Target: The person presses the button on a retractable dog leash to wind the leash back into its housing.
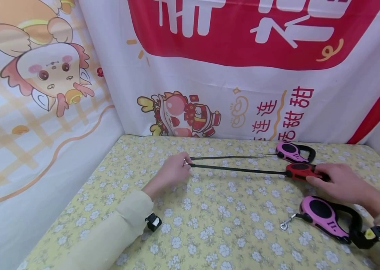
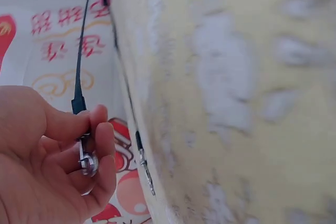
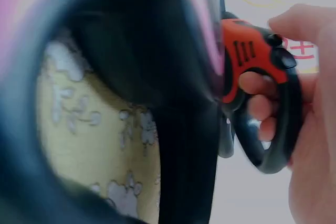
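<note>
In the head view my right hand [image 1: 341, 182] grips a red retractable dog leash [image 1: 297, 170]; the right wrist view shows its fingers curled through the black loop handle [image 3: 291, 124]. A black strap [image 1: 237, 169] runs taut from that leash leftward to my left hand [image 1: 174, 170]. Seen from the left wrist, thumb and fingers pinch the strap's end just above a metal snap clip [image 2: 89, 164]. Behind it, a pink retractable leash [image 1: 287, 150] lies with its thin cord [image 1: 230, 157] drawn out leftward. That cord's own clip [image 2: 147, 171] rests on the tablecloth.
A second pink leash [image 1: 319, 213] lies near the right forearm, its clip [image 1: 286, 224] close to the casing. The flowered tablecloth [image 1: 210, 225] reaches back to a printed curtain [image 1: 190, 82]; another printed cloth [image 1: 41, 123] hangs at the left.
</note>
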`<action>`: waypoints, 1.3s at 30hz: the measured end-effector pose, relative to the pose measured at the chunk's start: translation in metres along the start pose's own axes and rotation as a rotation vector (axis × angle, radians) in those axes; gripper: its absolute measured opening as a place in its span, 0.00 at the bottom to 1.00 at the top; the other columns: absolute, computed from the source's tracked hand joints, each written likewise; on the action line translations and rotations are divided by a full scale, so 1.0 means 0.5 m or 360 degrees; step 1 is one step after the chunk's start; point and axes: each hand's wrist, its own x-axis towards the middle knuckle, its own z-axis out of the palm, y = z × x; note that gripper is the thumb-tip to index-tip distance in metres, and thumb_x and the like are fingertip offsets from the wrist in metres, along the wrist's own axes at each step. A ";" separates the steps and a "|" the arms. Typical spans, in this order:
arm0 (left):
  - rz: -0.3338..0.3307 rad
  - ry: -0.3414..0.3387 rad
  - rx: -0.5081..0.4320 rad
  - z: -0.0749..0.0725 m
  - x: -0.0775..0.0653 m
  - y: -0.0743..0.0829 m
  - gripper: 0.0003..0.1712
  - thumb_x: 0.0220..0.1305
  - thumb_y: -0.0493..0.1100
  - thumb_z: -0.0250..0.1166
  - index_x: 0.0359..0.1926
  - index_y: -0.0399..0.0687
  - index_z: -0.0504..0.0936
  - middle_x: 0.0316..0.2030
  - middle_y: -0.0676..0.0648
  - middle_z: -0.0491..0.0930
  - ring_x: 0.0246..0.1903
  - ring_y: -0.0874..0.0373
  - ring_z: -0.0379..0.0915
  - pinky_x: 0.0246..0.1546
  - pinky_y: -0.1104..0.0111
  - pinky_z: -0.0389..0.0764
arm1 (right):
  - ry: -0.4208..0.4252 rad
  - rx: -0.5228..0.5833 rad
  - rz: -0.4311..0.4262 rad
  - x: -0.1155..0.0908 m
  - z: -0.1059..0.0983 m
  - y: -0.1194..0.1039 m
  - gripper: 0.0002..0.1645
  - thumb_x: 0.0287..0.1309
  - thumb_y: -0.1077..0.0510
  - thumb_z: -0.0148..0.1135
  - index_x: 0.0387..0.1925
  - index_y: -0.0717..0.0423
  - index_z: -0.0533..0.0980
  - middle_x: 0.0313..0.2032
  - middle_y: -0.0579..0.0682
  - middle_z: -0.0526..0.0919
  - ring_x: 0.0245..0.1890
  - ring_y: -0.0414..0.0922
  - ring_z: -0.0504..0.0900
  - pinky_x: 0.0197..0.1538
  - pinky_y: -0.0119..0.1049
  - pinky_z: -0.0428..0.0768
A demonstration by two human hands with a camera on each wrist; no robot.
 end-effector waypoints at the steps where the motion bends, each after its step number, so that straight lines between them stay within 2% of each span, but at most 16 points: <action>1: -0.0019 0.0035 -0.0039 -0.001 0.006 -0.001 0.08 0.81 0.43 0.56 0.54 0.50 0.78 0.37 0.47 0.82 0.32 0.53 0.75 0.32 0.64 0.75 | 0.0032 -0.0027 -0.0025 -0.001 0.002 -0.001 0.14 0.71 0.45 0.66 0.30 0.45 0.78 0.29 0.42 0.77 0.28 0.38 0.70 0.39 0.39 0.68; 3: -0.0036 0.0112 -0.0098 -0.001 0.019 -0.001 0.07 0.81 0.43 0.57 0.52 0.50 0.79 0.37 0.47 0.83 0.33 0.53 0.76 0.33 0.64 0.76 | 0.0114 -0.0057 -0.0072 -0.005 0.005 -0.003 0.11 0.68 0.48 0.67 0.30 0.45 0.78 0.32 0.44 0.80 0.33 0.41 0.72 0.47 0.47 0.69; 6: -0.0026 0.0214 -0.0178 0.001 0.040 0.002 0.07 0.79 0.42 0.59 0.52 0.48 0.80 0.36 0.47 0.86 0.33 0.55 0.80 0.32 0.66 0.77 | 0.0294 -0.0044 -0.0116 -0.009 0.005 -0.009 0.10 0.63 0.52 0.68 0.26 0.42 0.77 0.32 0.44 0.81 0.36 0.42 0.72 0.50 0.53 0.63; 8: -0.0053 0.0251 -0.0276 -0.001 0.051 0.008 0.08 0.79 0.42 0.59 0.53 0.47 0.80 0.36 0.47 0.87 0.33 0.56 0.81 0.32 0.68 0.77 | 0.0433 -0.0028 -0.0139 -0.008 0.000 -0.014 0.13 0.59 0.54 0.69 0.22 0.39 0.75 0.28 0.42 0.78 0.33 0.40 0.69 0.46 0.48 0.62; 11: -0.0132 0.0287 -0.0527 -0.011 0.059 0.019 0.10 0.80 0.42 0.59 0.56 0.45 0.78 0.38 0.44 0.89 0.33 0.56 0.82 0.31 0.70 0.78 | 0.0720 0.0043 -0.0182 0.000 -0.018 -0.022 0.16 0.51 0.59 0.70 0.17 0.40 0.73 0.23 0.43 0.76 0.27 0.35 0.64 0.38 0.39 0.60; 14: -0.0203 0.0387 -0.0853 -0.030 0.062 0.031 0.11 0.80 0.42 0.60 0.57 0.44 0.78 0.42 0.40 0.89 0.36 0.52 0.84 0.35 0.67 0.80 | 0.0917 0.0178 -0.0106 0.011 -0.043 -0.036 0.14 0.53 0.61 0.69 0.16 0.47 0.76 0.23 0.48 0.76 0.28 0.31 0.60 0.31 0.33 0.58; 16: -0.0205 0.0477 -0.0998 -0.044 0.064 0.037 0.12 0.79 0.43 0.61 0.57 0.44 0.78 0.44 0.40 0.89 0.38 0.51 0.85 0.39 0.65 0.81 | 0.0974 0.0271 0.0001 0.020 -0.058 -0.048 0.13 0.58 0.61 0.68 0.18 0.52 0.78 0.26 0.52 0.77 0.30 0.30 0.59 0.31 0.33 0.58; 18: -0.0206 0.0553 -0.1101 -0.055 0.066 0.041 0.12 0.80 0.44 0.61 0.58 0.45 0.78 0.45 0.41 0.89 0.40 0.49 0.85 0.43 0.62 0.81 | 0.0949 0.0366 0.0116 0.028 -0.070 -0.059 0.13 0.63 0.59 0.67 0.22 0.56 0.81 0.29 0.55 0.78 0.31 0.30 0.60 0.31 0.33 0.58; 20: -0.0211 0.0600 -0.1153 -0.062 0.067 0.044 0.13 0.81 0.45 0.60 0.58 0.45 0.78 0.45 0.44 0.88 0.39 0.50 0.84 0.46 0.60 0.80 | 0.0902 0.0419 0.0175 0.039 -0.075 -0.067 0.14 0.66 0.56 0.66 0.24 0.58 0.83 0.32 0.57 0.79 0.32 0.30 0.61 0.31 0.34 0.60; 24: -0.0210 0.0647 -0.1191 -0.066 0.065 0.044 0.13 0.81 0.45 0.59 0.58 0.45 0.77 0.46 0.45 0.86 0.33 0.56 0.82 0.46 0.61 0.81 | 0.0804 0.0447 0.0128 0.054 -0.068 -0.076 0.13 0.68 0.54 0.68 0.31 0.60 0.85 0.38 0.60 0.83 0.36 0.34 0.65 0.34 0.36 0.63; 27: -0.0188 0.0676 -0.1144 -0.066 0.063 0.043 0.11 0.81 0.45 0.60 0.57 0.45 0.77 0.46 0.44 0.86 0.32 0.56 0.82 0.40 0.64 0.81 | 0.0676 0.0318 0.0024 0.058 -0.060 -0.074 0.19 0.70 0.51 0.68 0.43 0.66 0.85 0.46 0.68 0.83 0.47 0.48 0.71 0.49 0.50 0.68; 30: -0.0149 0.0730 -0.1039 -0.065 0.063 0.042 0.10 0.80 0.44 0.61 0.55 0.46 0.77 0.47 0.45 0.85 0.35 0.54 0.84 0.35 0.67 0.82 | 0.0559 0.0162 -0.0032 0.058 -0.055 -0.069 0.29 0.72 0.47 0.66 0.53 0.72 0.81 0.55 0.74 0.79 0.57 0.65 0.68 0.57 0.69 0.64; 31: -0.0138 0.0746 -0.1005 -0.064 0.063 0.043 0.10 0.80 0.44 0.62 0.55 0.46 0.77 0.48 0.45 0.86 0.36 0.53 0.85 0.33 0.67 0.82 | 0.0535 0.0136 -0.0038 0.057 -0.054 -0.066 0.31 0.73 0.47 0.65 0.56 0.74 0.80 0.57 0.75 0.77 0.59 0.68 0.67 0.59 0.72 0.62; 34: -0.0119 0.0761 -0.0933 -0.063 0.063 0.049 0.10 0.78 0.44 0.64 0.53 0.46 0.77 0.50 0.46 0.86 0.37 0.52 0.86 0.31 0.68 0.83 | 0.0567 0.0120 -0.0044 0.054 -0.051 -0.057 0.29 0.72 0.50 0.66 0.55 0.77 0.79 0.56 0.76 0.76 0.58 0.69 0.67 0.57 0.70 0.67; 39: -0.0155 0.0764 -0.0909 -0.064 0.056 0.061 0.09 0.77 0.45 0.65 0.53 0.49 0.79 0.52 0.48 0.86 0.35 0.53 0.84 0.27 0.68 0.79 | 0.0659 0.0122 -0.0039 0.048 -0.050 -0.050 0.28 0.72 0.50 0.67 0.53 0.76 0.80 0.51 0.73 0.77 0.56 0.68 0.67 0.56 0.68 0.67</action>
